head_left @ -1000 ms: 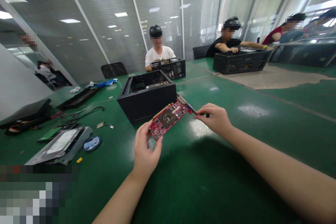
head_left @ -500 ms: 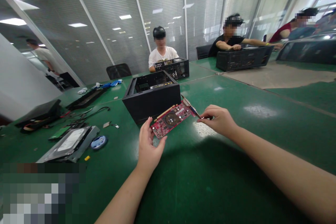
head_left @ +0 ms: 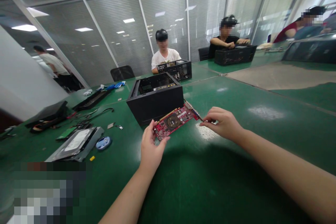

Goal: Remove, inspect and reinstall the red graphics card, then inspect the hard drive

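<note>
Between my two hands, above the green table (head_left: pixel 199 182), I hold a red graphics card (head_left: pixel 181 114) with a round dark fan (head_left: pixel 172 121) facing me. My left hand (head_left: pixel 152 147) is closed on the card's lower left end, thumb at the near edge and fingers behind. At the other end, my right hand (head_left: pixel 219 121) pinches the tip of the metal bracket. Just behind the card stands a black computer case (head_left: pixel 154 103), its top side uncovered and some parts showing inside.
On the left lie a hard drive (head_left: pixel 78 143), a blue round object (head_left: pixel 103 143), a small yellow piece (head_left: pixel 92 158), cables (head_left: pixel 102 112) and black panels (head_left: pixel 48 113). Co-workers sit across the table behind black cases (head_left: pixel 235 55). A brown sheet (head_left: pixel 278 75) lies at right.
The whole view has shifted, so things sit further right. Both hands keep their hold on the card. The far-right co-worker in black has drawn an outstretched arm back to the case.
</note>
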Tool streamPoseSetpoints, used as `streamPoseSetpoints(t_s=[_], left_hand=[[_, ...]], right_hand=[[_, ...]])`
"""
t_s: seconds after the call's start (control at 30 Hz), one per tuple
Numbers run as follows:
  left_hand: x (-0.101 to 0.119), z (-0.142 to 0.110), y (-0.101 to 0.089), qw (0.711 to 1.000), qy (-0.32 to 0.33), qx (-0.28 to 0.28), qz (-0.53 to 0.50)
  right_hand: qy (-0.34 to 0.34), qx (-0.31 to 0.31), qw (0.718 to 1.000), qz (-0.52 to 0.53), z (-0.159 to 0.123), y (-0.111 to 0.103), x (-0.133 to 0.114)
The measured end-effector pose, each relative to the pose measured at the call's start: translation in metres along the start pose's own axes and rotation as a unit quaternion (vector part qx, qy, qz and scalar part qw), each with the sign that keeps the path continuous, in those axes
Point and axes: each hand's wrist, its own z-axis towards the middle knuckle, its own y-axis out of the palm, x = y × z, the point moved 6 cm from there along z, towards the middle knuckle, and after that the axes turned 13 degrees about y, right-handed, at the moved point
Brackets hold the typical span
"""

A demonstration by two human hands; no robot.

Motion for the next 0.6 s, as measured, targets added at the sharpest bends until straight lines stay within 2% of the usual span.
streamPoseSetpoints(t_s=[0.1, 0.23, 0.3, 0.4, 0.5, 0.6], left_hand=[[-0.006, 0.0, 0.003, 0.993, -0.071, 0.021, -0.092], [-0.016, -0.007, 0.01, 0.953, -0.222, 0.024, -0.206], [-0.02, -0.011, 0.012, 0.926, -0.286, 0.032, -0.244], [-0.02, -0.015, 0.013, 0.89, -0.344, 0.047, -0.295], [-0.014, -0.018, 0.016, 0.871, -0.372, 0.049, -0.317], [-0.004, -0.024, 0.022, 0.86, -0.399, 0.016, -0.316]], right_hand=[[-0.004, 0.052, 0.999, 0.014, -0.002, -0.007, -0.004], [-0.025, 0.096, 0.994, 0.038, -0.005, -0.013, -0.014], [-0.04, 0.083, 0.995, 0.048, -0.006, -0.012, -0.019], [-0.033, 0.049, 0.996, 0.067, -0.007, -0.009, -0.021], [0.008, 0.025, 0.995, 0.099, -0.005, -0.008, -0.018], [0.071, 0.019, 0.988, 0.138, -0.003, -0.008, -0.009]])
